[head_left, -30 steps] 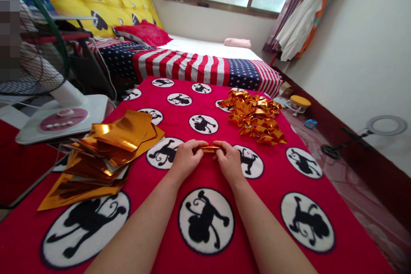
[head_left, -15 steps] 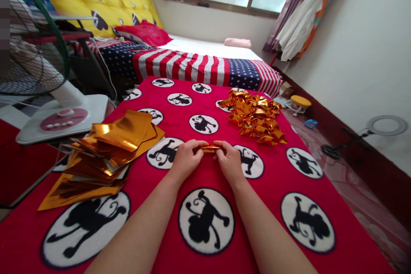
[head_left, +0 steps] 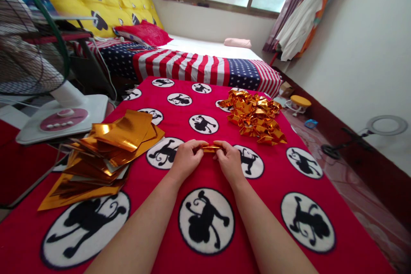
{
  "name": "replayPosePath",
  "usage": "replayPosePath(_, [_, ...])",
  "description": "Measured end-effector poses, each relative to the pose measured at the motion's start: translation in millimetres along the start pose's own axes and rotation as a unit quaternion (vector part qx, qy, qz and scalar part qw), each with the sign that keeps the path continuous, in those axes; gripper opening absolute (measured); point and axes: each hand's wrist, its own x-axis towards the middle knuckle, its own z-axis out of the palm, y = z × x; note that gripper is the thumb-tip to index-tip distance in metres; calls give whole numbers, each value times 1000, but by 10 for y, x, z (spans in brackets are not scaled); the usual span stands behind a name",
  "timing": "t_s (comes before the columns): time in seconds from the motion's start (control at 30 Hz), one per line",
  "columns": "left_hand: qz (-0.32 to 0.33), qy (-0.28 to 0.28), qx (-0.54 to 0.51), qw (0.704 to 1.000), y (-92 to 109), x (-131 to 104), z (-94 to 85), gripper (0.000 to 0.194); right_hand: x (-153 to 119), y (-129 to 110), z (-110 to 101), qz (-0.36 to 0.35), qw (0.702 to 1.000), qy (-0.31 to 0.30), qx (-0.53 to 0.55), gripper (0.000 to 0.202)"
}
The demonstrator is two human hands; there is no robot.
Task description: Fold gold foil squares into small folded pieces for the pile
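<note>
Between my two hands is a small folded piece of gold foil paper (head_left: 210,148), held just above the red cloth. My left hand (head_left: 189,156) pinches its left end between thumb and fingers. At the right end, my right hand (head_left: 228,158) pinches it the same way, so both hands are closed. The fingertips hide the paper's ends. To the left lies an uneven stack of flat gold foil sheets (head_left: 122,130). Beyond my right hand sits a heap of folded gold foil pieces (head_left: 253,113), shaped like small ingots.
A red cloth with monkey prints (head_left: 257,222) covers the surface under my hands. On the left stands a fan (head_left: 64,113). Behind is a bed with a striped, starred cover (head_left: 189,65). A yellow-topped stool (head_left: 300,101) and a ring light (head_left: 387,125) are at the right.
</note>
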Motion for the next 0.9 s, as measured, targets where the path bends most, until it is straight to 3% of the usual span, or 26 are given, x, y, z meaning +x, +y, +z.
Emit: replayPosePath(0.9, [5,6,-14,1000,-36,-7,14,29,4,3,-1,-3,1000,1,4,33])
